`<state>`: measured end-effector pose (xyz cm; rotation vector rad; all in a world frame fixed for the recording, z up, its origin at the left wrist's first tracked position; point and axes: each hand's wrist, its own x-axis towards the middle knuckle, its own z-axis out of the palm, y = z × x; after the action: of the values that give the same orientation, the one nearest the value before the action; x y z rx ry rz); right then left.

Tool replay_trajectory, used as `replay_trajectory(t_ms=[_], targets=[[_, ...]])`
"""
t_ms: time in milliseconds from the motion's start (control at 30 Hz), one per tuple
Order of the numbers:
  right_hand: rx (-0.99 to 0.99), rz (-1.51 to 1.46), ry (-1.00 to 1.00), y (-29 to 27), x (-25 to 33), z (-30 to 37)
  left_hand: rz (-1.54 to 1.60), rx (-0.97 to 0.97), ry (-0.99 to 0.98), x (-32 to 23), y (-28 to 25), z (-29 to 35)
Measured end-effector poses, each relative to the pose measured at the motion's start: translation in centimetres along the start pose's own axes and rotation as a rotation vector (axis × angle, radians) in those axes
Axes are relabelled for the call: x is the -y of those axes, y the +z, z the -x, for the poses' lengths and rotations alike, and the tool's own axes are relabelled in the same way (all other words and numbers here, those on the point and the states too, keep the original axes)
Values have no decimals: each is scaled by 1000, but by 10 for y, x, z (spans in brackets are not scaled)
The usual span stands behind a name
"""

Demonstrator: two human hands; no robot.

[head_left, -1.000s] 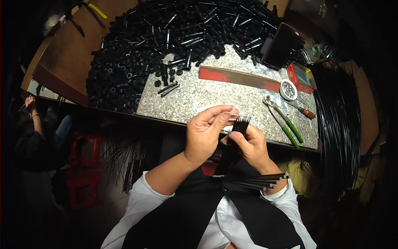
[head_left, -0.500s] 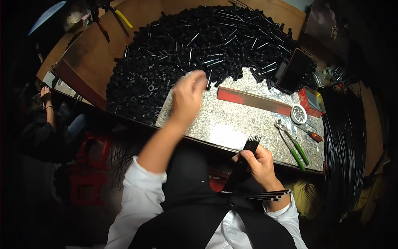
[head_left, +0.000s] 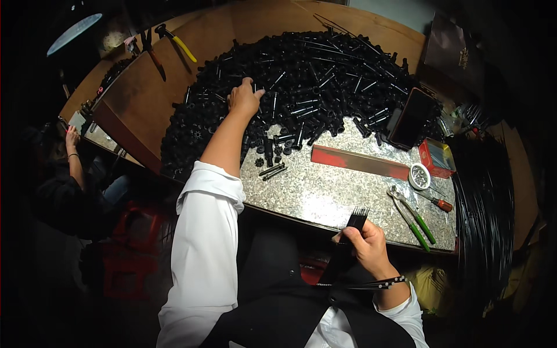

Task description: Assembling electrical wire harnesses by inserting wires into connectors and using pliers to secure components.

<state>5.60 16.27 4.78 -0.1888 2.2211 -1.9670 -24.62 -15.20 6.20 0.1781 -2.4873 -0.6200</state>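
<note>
My left hand [head_left: 243, 100] reaches over a large heap of small black tubular and ring-shaped parts [head_left: 290, 75], thumb and fingers apart. Nothing can be made out between the fingers; some tips are hidden against the heap. Near the table's front edge, my right hand [head_left: 370, 243] is closed round a flat bundle of thin black rods [head_left: 355, 220], whose fine tips point up and away. The bundle runs down toward my lap. More dark rods with pale ends [head_left: 390, 283] lie across my right wrist. Several loose black parts [head_left: 272, 170] lie on the speckled tabletop [head_left: 301, 191].
A red-and-grey bar [head_left: 360, 162] lies across the tabletop. To the right are green-handled pliers [head_left: 412, 217], a white cup [head_left: 419, 176], a screwdriver [head_left: 444, 205], a red box [head_left: 436, 158] and a phone [head_left: 413, 118]. Long black rods [head_left: 484, 214] hang beyond. Another person's hand [head_left: 72, 138] shows far left.
My left hand has moved up and left, farther over the heap. Loose black parts now show on the tabletop where it was. My right hand keeps its hold on the rods.
</note>
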Motion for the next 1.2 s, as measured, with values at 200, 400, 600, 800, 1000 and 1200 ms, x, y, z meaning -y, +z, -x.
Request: replay_trajectory(t_ms=[200, 400, 600, 800, 1000, 1200], targets=[[-6, 15, -62, 3, 0, 3, 32, 57, -24, -6, 12, 2], [-9, 0, -22, 4, -2, 5, 786, -25, -58, -38, -17, 34], [-17, 25, -40, 2, -1, 0, 1491, 614, -280, -83, -69, 158], [-5, -37, -37, 8, -1, -1, 1753, 854, -493, -81, -77, 228], [51, -23, -50, 6, -6, 2, 1786, 884, -502, -94, -74, 243], [62, -68, -53, 7, -11, 3, 1756, 882, -492, -105, -73, 248]])
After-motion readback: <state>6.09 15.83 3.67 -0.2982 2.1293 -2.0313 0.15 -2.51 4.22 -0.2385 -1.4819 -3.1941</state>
